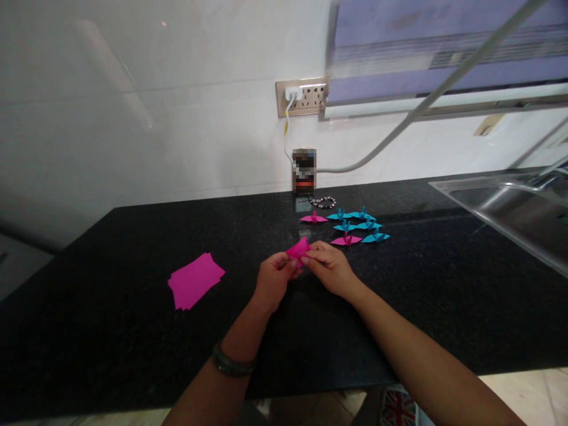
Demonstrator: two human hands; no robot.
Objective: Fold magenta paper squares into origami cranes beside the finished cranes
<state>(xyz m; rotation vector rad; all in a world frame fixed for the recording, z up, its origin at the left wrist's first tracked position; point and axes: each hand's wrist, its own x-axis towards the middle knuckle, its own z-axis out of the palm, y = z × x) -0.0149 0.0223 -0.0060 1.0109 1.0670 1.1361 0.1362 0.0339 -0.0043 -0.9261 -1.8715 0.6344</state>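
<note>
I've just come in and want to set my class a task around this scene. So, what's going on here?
A person is holding a folded piece of pink paper over a black counter, with the left hand and right hand both gripping it. Beyond the hands and to the right stand five blue paper birds and two pink paper birds. Off to the left lie overlapping pink sheets.

Pink folded paper [298,247], gripped: 1
Blue paper cranes [376,238], beyond grip: 5
Pink paper cranes [347,240], likewise: 2
Pink paper stack [195,281], leftward: 1
</note>
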